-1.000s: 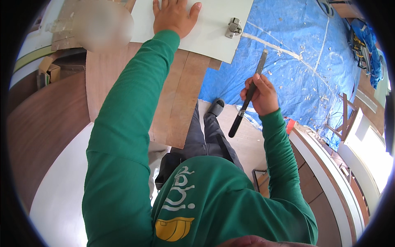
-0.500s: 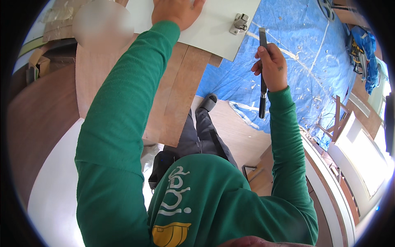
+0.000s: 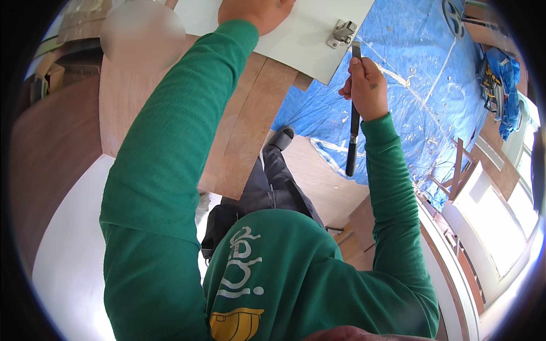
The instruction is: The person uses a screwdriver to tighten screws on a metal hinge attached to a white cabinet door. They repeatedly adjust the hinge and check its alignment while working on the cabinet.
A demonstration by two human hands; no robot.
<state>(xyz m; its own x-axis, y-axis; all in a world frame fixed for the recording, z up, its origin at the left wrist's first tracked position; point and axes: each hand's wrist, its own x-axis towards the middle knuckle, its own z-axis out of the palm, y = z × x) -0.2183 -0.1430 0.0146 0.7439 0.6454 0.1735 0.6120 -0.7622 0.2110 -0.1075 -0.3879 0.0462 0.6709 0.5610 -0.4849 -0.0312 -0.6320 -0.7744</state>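
Observation:
My left hand (image 3: pixel 256 12) rests on a white panel (image 3: pixel 301 48) at the top of the view; its fingers run past the upper edge and are hidden. In my right hand (image 3: pixel 368 88) is a long dark chisel (image 3: pixel 355 113), gripped partway along its length. Its flat tip points away from me, and its black handle with a silver band hangs toward me. A metal cabinet hinge (image 3: pixel 342 34) is mounted near the panel's right edge. The chisel tip lies just right of the hinge; I cannot tell whether it touches the panel.
Brown wooden boards (image 3: pixel 244 113) lie under the panel. A blue tarp (image 3: pixel 421 85) with scattered debris covers the floor to the right. A blue bag with tools (image 3: pixel 500 85) and a wooden frame (image 3: pixel 458 167) stand farther right. My slippered foot (image 3: pixel 280 138) is below the boards.
My right hand and the chisel have shifted slightly left and toward me, bringing the tip nearer the hinge in view. My left hand has moved a little right and up, partly out of view.

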